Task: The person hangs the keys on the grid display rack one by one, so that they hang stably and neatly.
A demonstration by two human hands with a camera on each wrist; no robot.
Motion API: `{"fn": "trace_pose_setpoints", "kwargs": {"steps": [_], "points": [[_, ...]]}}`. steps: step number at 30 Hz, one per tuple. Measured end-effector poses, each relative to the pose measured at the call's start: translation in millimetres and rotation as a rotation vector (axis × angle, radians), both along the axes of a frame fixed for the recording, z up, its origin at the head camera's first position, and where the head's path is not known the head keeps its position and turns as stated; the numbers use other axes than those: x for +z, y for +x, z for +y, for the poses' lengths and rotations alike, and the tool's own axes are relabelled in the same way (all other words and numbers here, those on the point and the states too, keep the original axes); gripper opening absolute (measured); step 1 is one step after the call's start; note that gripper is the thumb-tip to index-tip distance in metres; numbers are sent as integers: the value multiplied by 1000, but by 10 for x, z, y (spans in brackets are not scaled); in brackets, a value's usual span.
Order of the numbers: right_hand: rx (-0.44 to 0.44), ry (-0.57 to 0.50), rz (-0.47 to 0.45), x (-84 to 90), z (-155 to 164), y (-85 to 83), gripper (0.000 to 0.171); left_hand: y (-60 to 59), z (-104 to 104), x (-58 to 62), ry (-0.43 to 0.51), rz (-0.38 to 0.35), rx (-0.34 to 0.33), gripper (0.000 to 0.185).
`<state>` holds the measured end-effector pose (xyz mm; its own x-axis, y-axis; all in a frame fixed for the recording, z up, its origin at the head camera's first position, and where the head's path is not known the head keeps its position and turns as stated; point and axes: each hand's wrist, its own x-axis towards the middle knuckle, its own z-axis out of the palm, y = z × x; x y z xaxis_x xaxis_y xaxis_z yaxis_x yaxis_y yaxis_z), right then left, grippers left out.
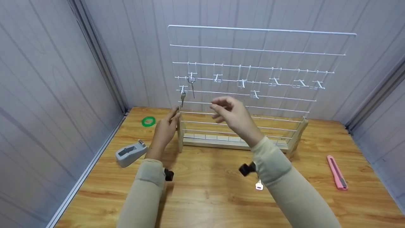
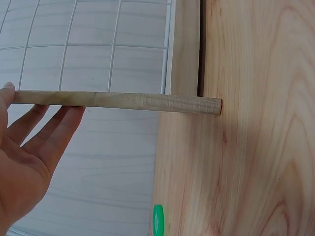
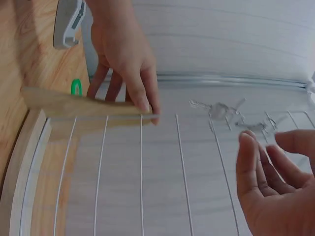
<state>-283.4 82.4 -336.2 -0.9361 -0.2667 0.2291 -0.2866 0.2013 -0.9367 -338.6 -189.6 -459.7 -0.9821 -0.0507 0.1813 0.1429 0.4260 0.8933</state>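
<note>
While the wire grid rack (image 1: 253,79) stands upright near the table's (image 1: 205,196) far edge, its left wooden post (image 1: 180,133) is steadied by the left hand (image 1: 164,131), fingers straight along the vertical post. The right hand (image 1: 232,114) is held empty before the wires, fingers loosely curled and apart. Two keys (image 1: 186,90) hang up and left of it, nearer the left hand.

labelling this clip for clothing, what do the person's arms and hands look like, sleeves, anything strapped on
Both arms wear snug beige sleeves, the left sleeve and right sleeve ending at the wrists. The left hand and right hand are bare: no gloves, and no rings that can be seen. A small black mount sits under the right wrist, another black mount under the left.
</note>
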Motion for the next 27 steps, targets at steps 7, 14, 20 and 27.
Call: {"fn": "trace_pose_setpoints", "kwargs": {"steps": [7, 14, 20, 27], "points": [[-89, 236, 10, -362, 740, 246, 33, -6, 0, 14, -7, 23, -6, 51], [-231, 349, -80, -829, 1448, 402, 41, 17, -3, -5, -9, 15, -8, 51], [-184, 598, -159, -1191, 1909, 479, 31, 17, -13, 0, 9, 24, -16, 51], [-75, 725, -196, -1603, 2139, 528, 25, 13, -8, -23, 19, 26, -26, 53]]}}
